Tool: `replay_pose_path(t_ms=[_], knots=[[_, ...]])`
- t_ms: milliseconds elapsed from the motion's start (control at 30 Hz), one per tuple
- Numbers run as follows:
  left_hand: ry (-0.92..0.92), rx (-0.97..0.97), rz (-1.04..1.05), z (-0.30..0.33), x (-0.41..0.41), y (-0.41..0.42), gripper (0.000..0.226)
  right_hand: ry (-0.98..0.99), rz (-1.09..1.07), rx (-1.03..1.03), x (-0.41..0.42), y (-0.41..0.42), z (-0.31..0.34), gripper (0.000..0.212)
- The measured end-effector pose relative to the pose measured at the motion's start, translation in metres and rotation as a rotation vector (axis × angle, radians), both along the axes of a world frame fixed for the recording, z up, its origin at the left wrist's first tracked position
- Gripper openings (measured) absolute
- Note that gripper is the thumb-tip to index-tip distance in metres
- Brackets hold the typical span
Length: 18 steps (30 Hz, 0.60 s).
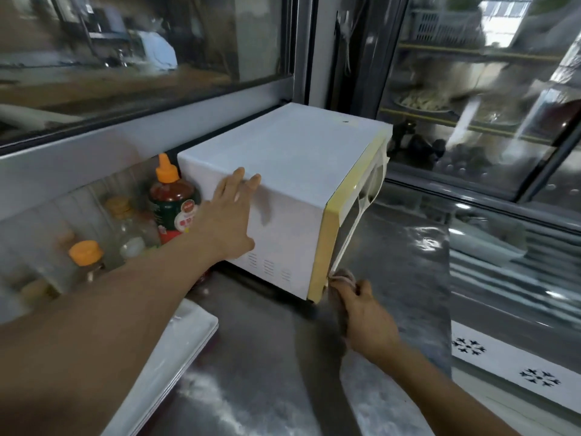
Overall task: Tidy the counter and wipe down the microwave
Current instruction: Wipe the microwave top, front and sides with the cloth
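A white microwave (292, 158) with a pale yellow front frame stands on the steel counter (276, 357), its door facing right. My left hand (228, 212) lies flat with straight fingers against its left side panel, fingertips reaching the top edge. My right hand (366, 319) grips a bunched greyish cloth (344, 276) and holds it against the lower front corner of the microwave, at the bottom of the door.
To the left of the microwave stand a red sauce bottle (173, 202) with an orange cap and several jars (125, 228). White trays (176, 350) are stacked at the counter's front left. Windows run behind; a glass display case (471, 121) stands to the right.
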<state>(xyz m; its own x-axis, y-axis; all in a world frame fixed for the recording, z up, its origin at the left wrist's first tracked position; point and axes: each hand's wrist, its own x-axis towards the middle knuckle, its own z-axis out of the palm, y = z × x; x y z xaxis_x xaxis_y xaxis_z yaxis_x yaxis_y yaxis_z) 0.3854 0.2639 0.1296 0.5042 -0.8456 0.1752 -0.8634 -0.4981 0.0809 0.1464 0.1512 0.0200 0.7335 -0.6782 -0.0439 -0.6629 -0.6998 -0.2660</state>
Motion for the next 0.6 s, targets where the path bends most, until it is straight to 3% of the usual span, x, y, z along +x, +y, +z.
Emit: replay_pose_path(t_ms=[133,400,600], knots=[[-0.023,0.035,0.056,0.001,-0.032,0.017,0.112,-0.063,0.024,0.074,-0.009,-0.013,0.023,0.069],[0.167,0.201,0.151,0.01,-0.093,0.056,0.101,-0.191,0.087,0.187,-0.027,-0.002,0.055,0.062],[0.228,0.173,0.118,0.039,-0.143,0.08,0.098,-0.251,0.087,0.193,-0.071,0.021,0.086,0.059]])
